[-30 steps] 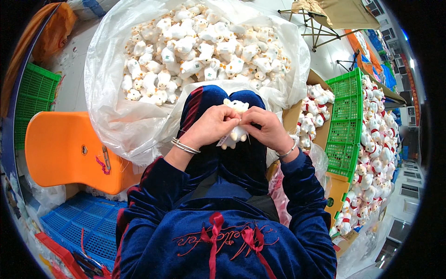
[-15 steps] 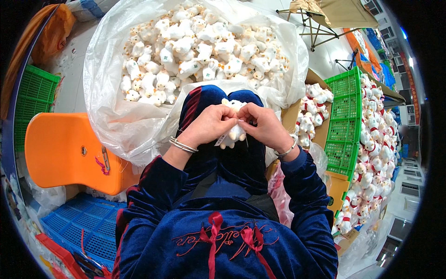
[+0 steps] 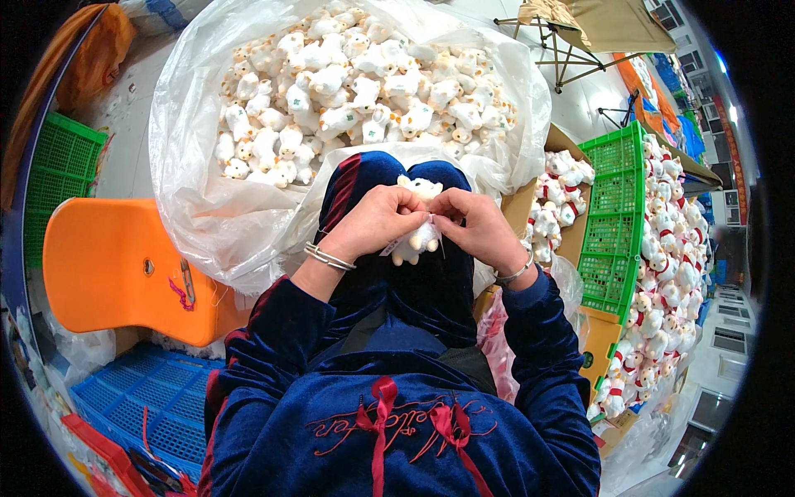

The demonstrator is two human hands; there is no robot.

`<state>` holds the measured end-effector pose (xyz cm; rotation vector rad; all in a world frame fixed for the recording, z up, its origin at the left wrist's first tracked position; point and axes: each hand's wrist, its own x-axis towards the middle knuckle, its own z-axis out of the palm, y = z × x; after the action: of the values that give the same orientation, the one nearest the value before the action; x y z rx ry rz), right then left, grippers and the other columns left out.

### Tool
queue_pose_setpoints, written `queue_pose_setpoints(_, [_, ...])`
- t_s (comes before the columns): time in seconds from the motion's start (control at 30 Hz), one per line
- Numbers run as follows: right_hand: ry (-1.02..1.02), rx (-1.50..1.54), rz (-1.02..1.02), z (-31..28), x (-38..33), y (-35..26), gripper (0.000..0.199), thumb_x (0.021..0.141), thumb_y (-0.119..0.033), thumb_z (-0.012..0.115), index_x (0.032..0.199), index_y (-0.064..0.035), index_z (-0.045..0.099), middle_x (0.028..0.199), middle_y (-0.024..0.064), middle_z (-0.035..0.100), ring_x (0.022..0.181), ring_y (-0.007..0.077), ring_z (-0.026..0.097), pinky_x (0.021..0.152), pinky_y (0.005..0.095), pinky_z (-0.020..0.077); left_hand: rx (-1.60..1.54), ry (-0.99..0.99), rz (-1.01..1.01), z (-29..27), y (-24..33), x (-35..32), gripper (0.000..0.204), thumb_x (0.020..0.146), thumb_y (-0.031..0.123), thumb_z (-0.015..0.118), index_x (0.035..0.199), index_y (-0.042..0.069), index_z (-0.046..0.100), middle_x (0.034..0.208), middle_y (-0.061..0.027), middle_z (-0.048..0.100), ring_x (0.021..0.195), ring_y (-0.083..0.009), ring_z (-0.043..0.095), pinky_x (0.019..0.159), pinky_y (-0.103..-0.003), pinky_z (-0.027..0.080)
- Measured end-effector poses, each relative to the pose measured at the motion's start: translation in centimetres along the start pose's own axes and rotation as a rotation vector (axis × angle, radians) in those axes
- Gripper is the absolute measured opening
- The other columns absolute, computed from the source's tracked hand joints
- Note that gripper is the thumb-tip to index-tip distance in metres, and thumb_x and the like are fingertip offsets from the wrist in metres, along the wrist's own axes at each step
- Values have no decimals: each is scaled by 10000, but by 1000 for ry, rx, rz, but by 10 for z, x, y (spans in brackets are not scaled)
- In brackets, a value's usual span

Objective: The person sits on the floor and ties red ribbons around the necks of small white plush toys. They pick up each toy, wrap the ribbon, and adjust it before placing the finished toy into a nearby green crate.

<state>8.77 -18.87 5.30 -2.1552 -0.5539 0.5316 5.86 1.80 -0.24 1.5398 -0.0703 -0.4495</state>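
- We're holding one small white plush toy (image 3: 416, 236) over our lap, right in the middle of the scene, pinched between both hands.
- Our left hand (image 3: 377, 222) is wrapping around the toy's left side, fingers clamped together on it, with a couple of silver bangles (image 3: 329, 257) sitting on that wrist.
- Our right hand (image 3: 474, 225) is pressing in from the right, fingers pinched together on the toy's upper edge; a thin bracelet (image 3: 515, 274) is hanging on that wrist.
- The toy's little legs are poking out below our hands, and its head is peeking out above them.
- Just beyond our knees, a big clear plastic bag (image 3: 207, 199) is sitting wide open, stuffed with loads more of the same white plush toys (image 3: 356, 83).
- Off to the right, a green crate (image 3: 617, 215) is standing next to a long pile of plush toys with red scarves (image 3: 662, 298).
- An orange chair (image 3: 116, 265) is sitting on our left, and a blue crate (image 3: 141, 402) is lying near it.
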Motion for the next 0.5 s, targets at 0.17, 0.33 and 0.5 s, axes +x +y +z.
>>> queue_pose_setpoints(0.17, [40,-48,-3,4,1,3,126,900,-103,692,913,22,679,771,157,693,665,192,645,635,330,517,41,-36,-72,-3,6,0,178,933,185,739,902,10,723,817,8,689,728,-47,594,645,-226,498])
queue_pose_setpoints(0.33, [50,39,45,9,3,8,147,909,-120,688,906,26,671,748,125,692,659,164,635,621,326,508,107,54,-14,5,4,-2,166,901,157,748,845,11,691,794,-2,665,711,-63,591,631,-245,497])
queue_pose_setpoints(0.5, [-16,93,69,5,5,7,140,919,-114,683,930,26,681,760,109,697,683,148,638,634,324,511,325,147,149,9,3,-4,146,843,113,739,838,-12,664,787,-56,610,694,-123,582,634,-280,497])
